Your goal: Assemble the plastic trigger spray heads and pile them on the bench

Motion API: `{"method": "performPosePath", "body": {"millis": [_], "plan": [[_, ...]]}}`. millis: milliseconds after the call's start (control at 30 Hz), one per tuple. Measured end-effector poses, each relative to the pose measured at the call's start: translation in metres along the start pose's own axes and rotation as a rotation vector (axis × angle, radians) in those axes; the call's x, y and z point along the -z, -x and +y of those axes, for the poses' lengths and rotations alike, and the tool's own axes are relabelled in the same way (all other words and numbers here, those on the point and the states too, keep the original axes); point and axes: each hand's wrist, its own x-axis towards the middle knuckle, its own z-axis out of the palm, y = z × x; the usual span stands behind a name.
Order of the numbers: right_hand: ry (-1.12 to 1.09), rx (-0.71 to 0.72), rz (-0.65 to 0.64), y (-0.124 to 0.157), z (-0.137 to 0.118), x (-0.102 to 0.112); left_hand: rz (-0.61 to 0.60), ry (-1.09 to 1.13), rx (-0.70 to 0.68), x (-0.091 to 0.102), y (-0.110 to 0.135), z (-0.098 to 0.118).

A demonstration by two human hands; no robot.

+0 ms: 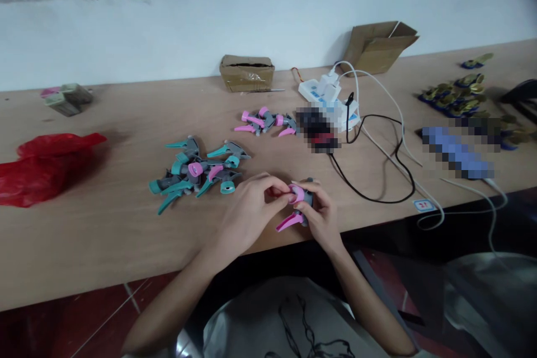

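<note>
A grey spray nozzle (308, 199) with a pink collar and a pink trigger (290, 222) is held between my hands, just above the table's front edge. My left hand (257, 201) pinches the pink collar (297, 193) between thumb and fingers. Wrapped round the grey body from the other side is my right hand (322, 212), its thumb near the trigger's base. A pile of grey spray nozzles (197, 170) with mostly teal triggers and collars lies left of my left hand. Several pink and grey nozzles (264, 121) sit farther back.
A red plastic bag (46, 170) lies at the left. Cardboard boxes (247, 74) stand along the wall. A white power strip (312, 90) feeds looping cables (380, 201) across the table's right side. Several gold and blue objects (455, 95) are grouped at far right.
</note>
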Motion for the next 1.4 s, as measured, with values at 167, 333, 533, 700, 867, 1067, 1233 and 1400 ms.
{"method": "performPosePath", "body": {"millis": [167, 333, 533, 700, 867, 1067, 1233, 1400], "plan": [[-0.111, -0.063, -0.042, 0.002, 0.003, 0.006, -0.032, 0.056, -0.062, -0.002, 0.001, 0.001], [-0.174, -0.110, -0.083, 0.005, 0.013, 0.010, -0.101, 0.037, -0.129, 0.005, 0.000, 0.003], [-0.231, -0.118, -0.137, 0.003, 0.014, 0.010, -0.104, 0.074, -0.108, 0.007, 0.004, 0.004], [-0.255, -0.128, -0.174, 0.003, 0.009, 0.009, -0.114, 0.080, -0.112, 0.010, 0.008, 0.007], [-0.273, -0.143, -0.179, 0.004, 0.012, 0.007, -0.133, 0.009, -0.113, 0.017, 0.006, 0.016], [-0.276, -0.152, -0.149, 0.003, 0.015, 0.011, -0.191, -0.011, -0.122, 0.019, 0.012, 0.016], [-0.287, -0.166, -0.179, 0.002, 0.011, 0.007, -0.216, -0.154, -0.156, 0.009, 0.014, 0.008], [-0.346, -0.213, -0.292, -0.003, 0.003, -0.002, -0.165, -0.216, -0.186, 0.016, 0.009, 0.002]]}}
